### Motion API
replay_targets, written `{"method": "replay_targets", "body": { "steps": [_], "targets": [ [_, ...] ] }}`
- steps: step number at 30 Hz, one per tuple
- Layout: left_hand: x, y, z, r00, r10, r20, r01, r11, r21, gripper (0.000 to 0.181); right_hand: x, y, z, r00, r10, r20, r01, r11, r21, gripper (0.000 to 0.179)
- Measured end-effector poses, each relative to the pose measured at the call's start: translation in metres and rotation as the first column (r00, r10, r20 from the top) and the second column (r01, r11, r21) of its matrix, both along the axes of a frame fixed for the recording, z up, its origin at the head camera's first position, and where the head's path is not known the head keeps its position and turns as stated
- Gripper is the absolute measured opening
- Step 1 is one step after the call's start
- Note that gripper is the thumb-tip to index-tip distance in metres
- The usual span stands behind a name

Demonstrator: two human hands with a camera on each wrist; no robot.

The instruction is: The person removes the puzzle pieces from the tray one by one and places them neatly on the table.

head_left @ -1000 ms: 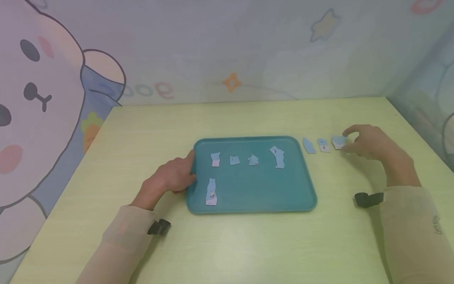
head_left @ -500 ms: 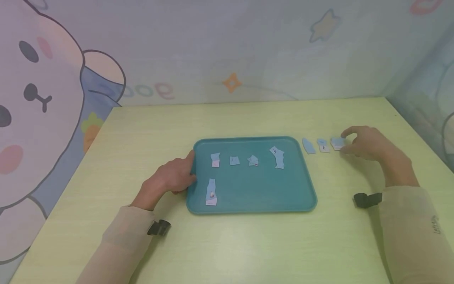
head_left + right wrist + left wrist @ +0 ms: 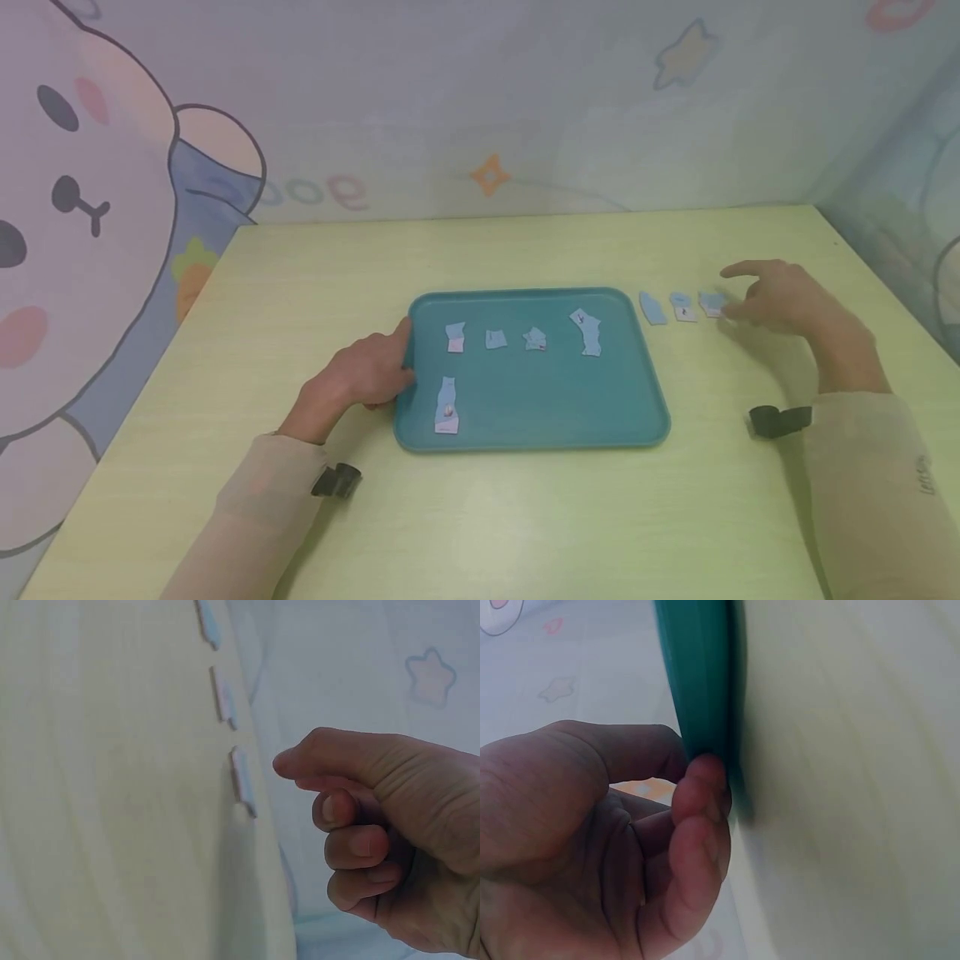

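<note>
My left hand (image 3: pixel 367 371) grips the left rim of a teal tray (image 3: pixel 525 408), thumb and fingertips on either side of its edge in the left wrist view. Several pale blue, irregularly cut puzzle pieces lie on the tray, including a long one (image 3: pixel 447 407) with a small printed figure. To the tray's right, three more form a row on the table: a plain blue one (image 3: pixel 652 308), one with a dark mark (image 3: pixel 683 307) and a blue-and-white one (image 3: pixel 709 303). My right hand (image 3: pixel 787 304) is over the last, index finger extended and apart from the thumb, holding nothing.
The pale yellow table (image 3: pixel 525 525) meets a wall (image 3: pixel 525 100) with cartoon prints at its back edge. Another printed wall (image 3: pixel 900 175) borders it on the right. Black wrist devices (image 3: pixel 780 422) sit at both sleeves.
The rightmost puzzle piece has shifted slightly left, nearer its neighbour. My right hand has since let go of it, with index finger lifted and spread. The left hand and tray hold still.
</note>
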State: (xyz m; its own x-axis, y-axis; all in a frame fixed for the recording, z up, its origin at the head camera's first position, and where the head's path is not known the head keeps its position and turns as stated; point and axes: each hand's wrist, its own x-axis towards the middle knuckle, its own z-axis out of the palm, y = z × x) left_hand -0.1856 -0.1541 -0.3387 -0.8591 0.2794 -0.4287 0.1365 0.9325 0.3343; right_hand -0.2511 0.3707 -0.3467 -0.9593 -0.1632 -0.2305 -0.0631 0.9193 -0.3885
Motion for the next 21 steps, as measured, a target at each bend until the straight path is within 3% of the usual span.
{"method": "replay_targets", "body": {
  "steps": [5,13,21],
  "targets": [
    [0.000,0.001,0.000,1.000,-0.010,-0.006,0.009,1.000,-0.002,0.074,0.004,-0.016,0.013,0.998,0.001,-0.062,-0.004,0.998,-0.056,0.063],
    [0.001,0.001,-0.001,1.000,0.001,0.019,0.000,1.000,-0.013,0.076,0.020,-0.064,0.036,0.983,-0.029,-0.183,0.000,0.987,-0.158,0.056],
    [0.000,0.001,0.000,1.000,0.001,0.006,-0.001,1.000,-0.017,0.076,0.040,-0.125,0.050,0.965,0.020,-0.262,-0.083,0.969,-0.232,0.049]
  ]
}}
